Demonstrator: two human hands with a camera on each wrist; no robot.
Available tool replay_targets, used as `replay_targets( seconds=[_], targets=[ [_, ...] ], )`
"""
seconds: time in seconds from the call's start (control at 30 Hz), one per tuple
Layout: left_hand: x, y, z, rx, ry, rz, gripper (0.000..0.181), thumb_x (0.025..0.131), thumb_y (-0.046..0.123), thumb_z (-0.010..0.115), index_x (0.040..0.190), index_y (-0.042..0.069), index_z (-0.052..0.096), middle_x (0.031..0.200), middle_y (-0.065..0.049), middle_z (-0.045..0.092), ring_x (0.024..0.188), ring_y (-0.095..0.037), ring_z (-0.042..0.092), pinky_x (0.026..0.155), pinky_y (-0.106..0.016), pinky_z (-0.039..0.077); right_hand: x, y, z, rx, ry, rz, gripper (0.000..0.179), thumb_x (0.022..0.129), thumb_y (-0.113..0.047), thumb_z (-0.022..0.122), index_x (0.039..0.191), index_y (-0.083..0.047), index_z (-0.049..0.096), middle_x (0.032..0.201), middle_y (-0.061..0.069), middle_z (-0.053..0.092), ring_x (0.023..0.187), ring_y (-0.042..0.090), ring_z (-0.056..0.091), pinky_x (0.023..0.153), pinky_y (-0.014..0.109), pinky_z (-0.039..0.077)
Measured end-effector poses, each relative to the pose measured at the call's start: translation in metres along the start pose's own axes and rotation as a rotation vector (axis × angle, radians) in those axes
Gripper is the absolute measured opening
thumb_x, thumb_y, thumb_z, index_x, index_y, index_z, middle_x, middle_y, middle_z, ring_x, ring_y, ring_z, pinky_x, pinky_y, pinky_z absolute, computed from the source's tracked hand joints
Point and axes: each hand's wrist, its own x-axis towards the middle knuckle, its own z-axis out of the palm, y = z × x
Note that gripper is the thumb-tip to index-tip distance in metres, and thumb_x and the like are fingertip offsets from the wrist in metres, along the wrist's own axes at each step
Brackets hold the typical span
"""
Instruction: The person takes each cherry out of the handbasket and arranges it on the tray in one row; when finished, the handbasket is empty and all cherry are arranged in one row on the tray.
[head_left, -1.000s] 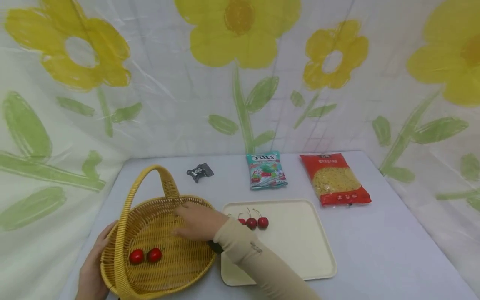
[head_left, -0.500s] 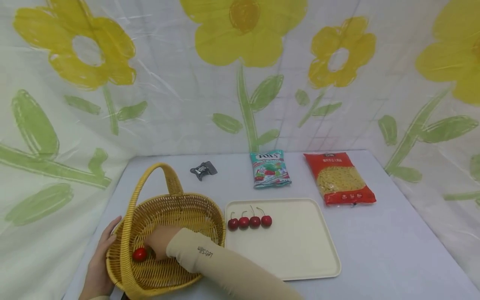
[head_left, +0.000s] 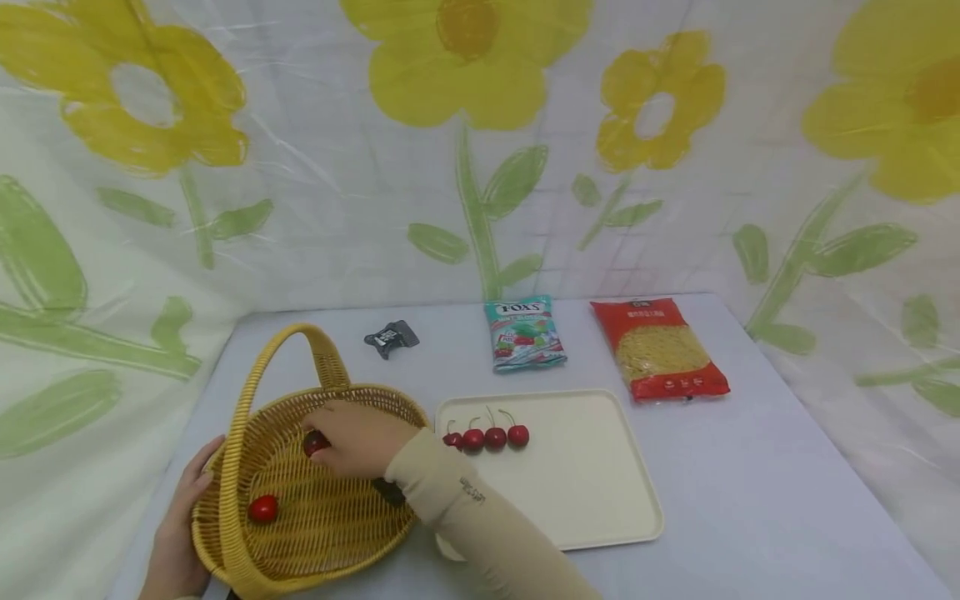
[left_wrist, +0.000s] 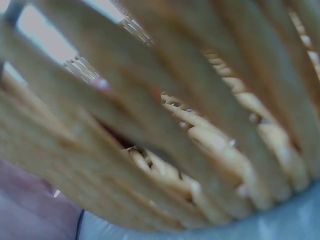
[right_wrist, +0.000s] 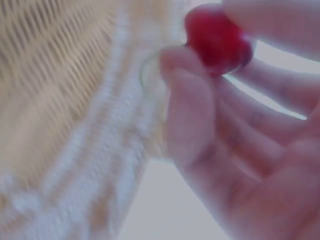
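My right hand (head_left: 363,437) is over the inside of a yellow wicker basket (head_left: 330,521), pinching a dark red cherry (head_left: 315,442). Close up in the right wrist view, this cherry (right_wrist: 217,40) sits between thumb and fingers, and a thin green stem shows beside the thumb. Another red cherry (head_left: 263,509) lies on the basket's floor, left of its middle. Against the basket's outer left side rests my left hand (head_left: 182,521), its visible fingers fairly straight near the rim. The left wrist view is mostly filled by the basket's weave (left_wrist: 200,135).
Right of the basket, a cream tray (head_left: 570,483) carries several cherries (head_left: 495,439) in a row near its upper left. Behind stand a small black packet (head_left: 392,338), a teal candy bag (head_left: 525,334) and a red pasta bag (head_left: 660,350). The basket's tall handle (head_left: 243,417) arches over its left part.
My right hand reached down to the cherries in the basket, took one and has lifted it up and back towards the far rim. My left hand stays at the basket's side.
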Motion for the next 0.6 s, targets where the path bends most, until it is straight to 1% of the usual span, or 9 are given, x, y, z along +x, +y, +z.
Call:
replay_targets(
  seconds=[0.03, 0.07, 0.13, 0.2, 0.3, 0.37, 0.43, 0.5, 0.6],
  targets=[
    [0.000, 0.001, 0.000, -0.003, 0.003, -0.005, 0.050, 0.106, 0.029, 0.025, 0.154, 0.026, 0.011, 0.145, 0.016, 0.033, 0.124, 0.005, 0.045, 0.095, -0.014, 0.045, -0.011, 0.007, -0.006, 0.042, 0.045, -0.008, 0.041, 0.098, -0.031, 0.055, 0.135, -0.015, 0.052, 0.126, -0.005, 0.059, 0.110, 0.002, 0.055, 0.094, 0.012, 0.042],
    [0.000, 0.001, 0.000, 0.000, 0.007, -0.012, 0.050, 0.106, 0.030, 0.026, 0.154, 0.027, 0.012, 0.144, 0.016, 0.033, 0.124, 0.005, 0.046, 0.095, -0.013, 0.045, -0.023, 0.015, -0.011, 0.077, 0.096, -0.020, 0.040, 0.098, -0.030, 0.055, 0.135, -0.015, 0.052, 0.124, -0.004, 0.061, 0.108, 0.003, 0.056, 0.094, 0.013, 0.042],
    [-0.001, 0.000, 0.000, 0.007, 0.014, -0.025, 0.050, 0.106, 0.031, 0.026, 0.154, 0.028, 0.012, 0.144, 0.017, 0.033, 0.123, 0.006, 0.046, 0.094, -0.013, 0.045, -0.049, 0.035, -0.020, 0.178, 0.185, -0.014, 0.037, 0.099, -0.028, 0.055, 0.133, -0.016, 0.054, 0.119, 0.000, 0.065, 0.095, 0.003, 0.062, 0.085, 0.015, 0.049],
    [-0.001, 0.000, 0.000, 0.017, 0.026, -0.036, 0.050, 0.106, 0.032, 0.026, 0.154, 0.029, 0.012, 0.144, 0.018, 0.032, 0.122, 0.007, 0.046, 0.093, -0.012, 0.045, -0.078, 0.057, -0.026, 0.296, 0.264, 0.029, 0.035, 0.098, -0.023, 0.057, 0.132, -0.017, 0.054, 0.113, 0.001, 0.067, 0.081, 0.004, 0.063, 0.073, 0.017, 0.052],
    [-0.001, 0.000, 0.000, 0.030, 0.033, -0.031, 0.051, 0.105, 0.032, 0.026, 0.154, 0.028, 0.012, 0.145, 0.017, 0.031, 0.122, 0.008, 0.045, 0.092, -0.012, 0.045, -0.122, 0.090, -0.032, 0.398, 0.379, 0.121, 0.035, 0.095, -0.014, 0.060, 0.130, -0.016, 0.055, 0.111, 0.004, 0.067, 0.080, 0.010, 0.064, 0.069, 0.023, 0.055],
    [-0.001, 0.000, 0.000, 0.036, 0.035, -0.023, 0.051, 0.105, 0.032, 0.025, 0.154, 0.027, 0.011, 0.146, 0.017, 0.031, 0.123, 0.008, 0.045, 0.092, -0.011, 0.045, -0.147, 0.110, -0.031, 0.421, 0.444, 0.199, 0.033, 0.094, -0.011, 0.061, 0.126, -0.016, 0.057, 0.111, 0.002, 0.066, 0.090, 0.014, 0.064, 0.077, 0.028, 0.056],
    [-0.001, 0.000, 0.000, 0.034, 0.036, -0.013, 0.051, 0.105, 0.031, 0.025, 0.154, 0.026, 0.011, 0.146, 0.016, 0.031, 0.123, 0.007, 0.045, 0.093, -0.012, 0.045, -0.169, 0.129, -0.024, 0.417, 0.496, 0.270, 0.030, 0.093, -0.012, 0.063, 0.122, -0.017, 0.060, 0.111, 0.000, 0.064, 0.097, 0.018, 0.063, 0.082, 0.032, 0.056],
    [-0.001, 0.000, 0.000, 0.026, 0.036, -0.004, 0.051, 0.106, 0.030, 0.026, 0.154, 0.025, 0.012, 0.146, 0.016, 0.032, 0.124, 0.006, 0.045, 0.093, -0.012, 0.045, -0.185, 0.144, -0.013, 0.411, 0.508, 0.336, 0.026, 0.093, -0.013, 0.064, 0.118, -0.019, 0.062, 0.112, -0.001, 0.063, 0.098, 0.018, 0.063, 0.084, 0.033, 0.055],
    [-0.001, -0.001, 0.000, 0.009, 0.029, 0.006, 0.050, 0.106, 0.029, 0.026, 0.154, 0.025, 0.013, 0.146, 0.015, 0.032, 0.124, 0.005, 0.045, 0.094, -0.013, 0.045, -0.200, 0.162, 0.006, 0.386, 0.486, 0.343, 0.028, 0.091, -0.006, 0.064, 0.117, -0.015, 0.061, 0.111, 0.002, 0.063, 0.098, 0.019, 0.063, 0.083, 0.036, 0.056]
  ],
)
